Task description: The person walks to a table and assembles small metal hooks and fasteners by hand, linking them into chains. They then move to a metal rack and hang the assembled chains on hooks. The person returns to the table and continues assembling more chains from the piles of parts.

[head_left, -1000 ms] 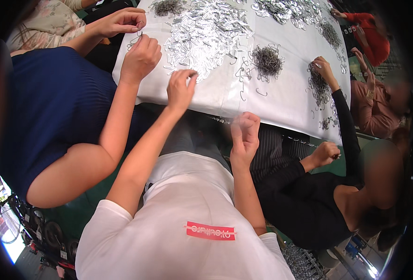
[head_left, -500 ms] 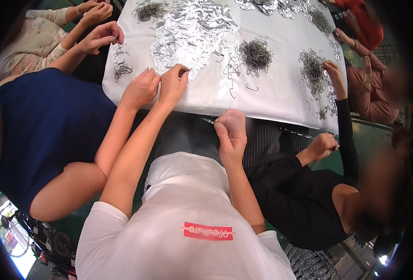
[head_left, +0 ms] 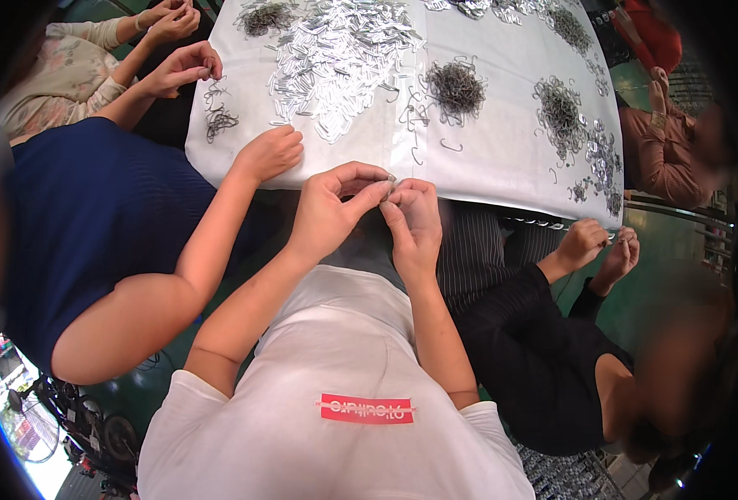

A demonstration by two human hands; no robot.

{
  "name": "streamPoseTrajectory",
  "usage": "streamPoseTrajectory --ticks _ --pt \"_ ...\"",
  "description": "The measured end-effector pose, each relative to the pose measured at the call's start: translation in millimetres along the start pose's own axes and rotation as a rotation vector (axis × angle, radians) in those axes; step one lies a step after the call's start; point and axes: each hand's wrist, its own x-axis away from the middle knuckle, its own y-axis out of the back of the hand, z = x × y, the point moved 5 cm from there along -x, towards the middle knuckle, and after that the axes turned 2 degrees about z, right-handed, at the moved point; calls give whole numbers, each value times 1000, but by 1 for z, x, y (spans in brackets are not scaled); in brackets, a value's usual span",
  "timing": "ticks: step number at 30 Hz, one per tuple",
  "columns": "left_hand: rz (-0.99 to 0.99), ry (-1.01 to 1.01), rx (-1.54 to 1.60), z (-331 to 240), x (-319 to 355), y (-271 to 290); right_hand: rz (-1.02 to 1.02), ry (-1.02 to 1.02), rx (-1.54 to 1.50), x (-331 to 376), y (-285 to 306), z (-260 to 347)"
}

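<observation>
In front of my body, at the near edge of the white-covered table (head_left: 502, 171), both my hands meet fingertip to fingertip. My left hand (head_left: 331, 207) pinches thumb against forefinger on something tiny and greyish that I cannot make out. Against it, my right hand (head_left: 416, 223) is closed in a pinch too; its fingers hide what they hold. Beyond my hands, a wide heap of small silvery-white strips (head_left: 336, 62) covers the table. A tangled pile of dark wire hooks (head_left: 456, 90) lies to its right, with several loose hooks (head_left: 451, 145) around it.
Close on my left, a co-worker's hand (head_left: 272, 155) rests at the table edge; their other hand (head_left: 185, 70) is above some hooks (head_left: 220, 123). At right, a person in black holds both hands (head_left: 584, 242) near the table corner. Another hook pile (head_left: 559, 112) lies far right.
My left hand has come back from the strip heap to meet my right hand. The chain-like strand at my right fingertips no longer shows. The right co-worker's hands have come together.
</observation>
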Motion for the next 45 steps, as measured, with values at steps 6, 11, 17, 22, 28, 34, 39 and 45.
streamPoseTrajectory --ticks 6,11,17,22,28,34,39,45 --pt "-32 -331 -102 -4 3 3 33 -56 -19 3 -2 -1" --pt "-15 -445 -192 -7 5 6 118 -173 -118 -16 17 -24" --pt "-6 -464 -238 -15 4 10 -52 -341 383 -114 56 -108" --pt "20 -447 -201 -21 1 12 -65 -650 879 -179 55 -154" --pt "4 -445 -172 -27 -4 20 -20 -818 1022 -204 44 -161" --pt "-3 -500 -210 -31 -7 25 -18 -810 175 -186 59 -175" --pt "5 -509 -214 -33 -3 24 32 -812 -300 -170 61 -166" --pt "9 -503 -204 -31 7 20 22 -653 -562 -141 45 -107"
